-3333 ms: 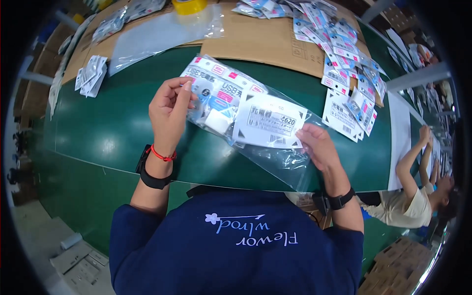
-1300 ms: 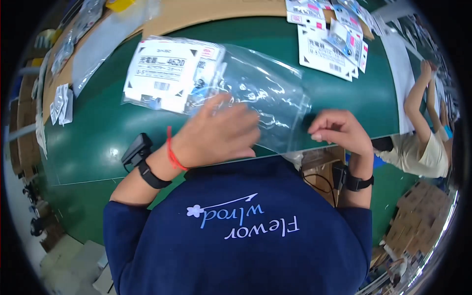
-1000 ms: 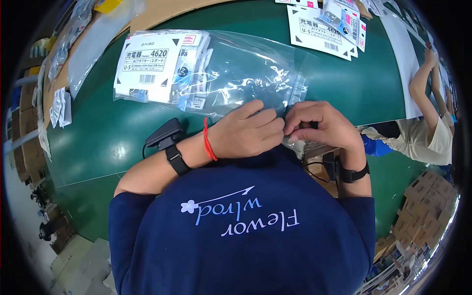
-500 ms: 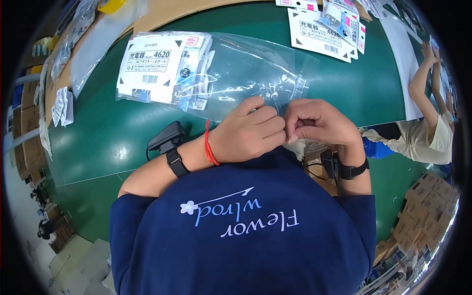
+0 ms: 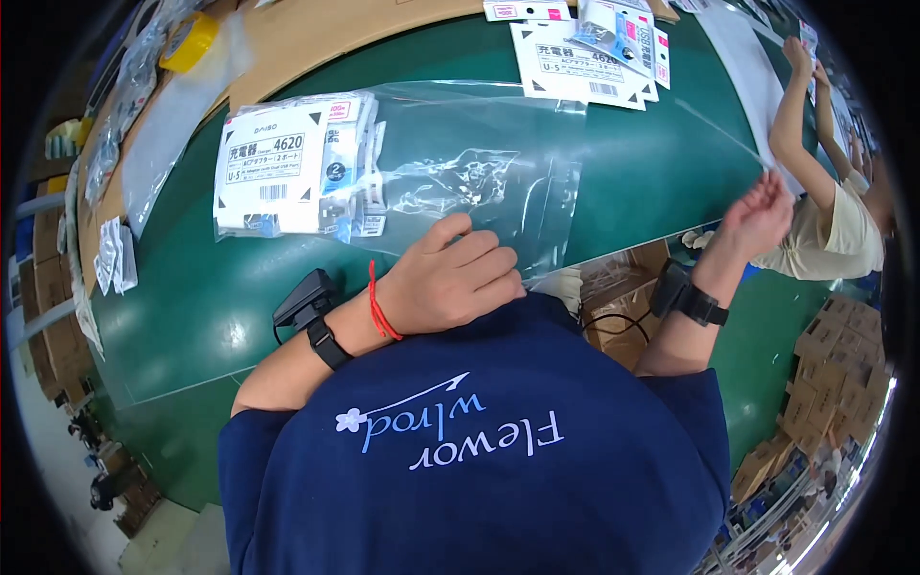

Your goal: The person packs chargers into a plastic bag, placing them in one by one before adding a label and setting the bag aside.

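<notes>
A clear plastic bag [image 5: 517, 125] lies flat on the green table, its far-left part filled with a stack of white charger packages [image 5: 273, 158]. My left hand [image 5: 465, 278] is closed at the bag's near edge, fingers curled on the plastic; the thumb is partly hidden. Out to the right, past the bag's end, my right hand [image 5: 757, 216] is raised with its fingers pinched together. From those fingers a thin clear strip [image 5: 724, 129] trails up and to the left, apart from the bag.
More charger packages and cards [image 5: 585, 67] lie at the table's far edge. A yellow tape roll [image 5: 189, 41] sits at the back left, with small white packets [image 5: 115, 257] below it. At the right, another person's arm [image 5: 791, 125] reaches up. Cardboard boxes [image 5: 834, 374] are stacked beyond.
My right hand has pulled away from the left, to the right, and the thin strip now stretches from it. My left hand stays on the bag, and the whole view has shifted slightly.
</notes>
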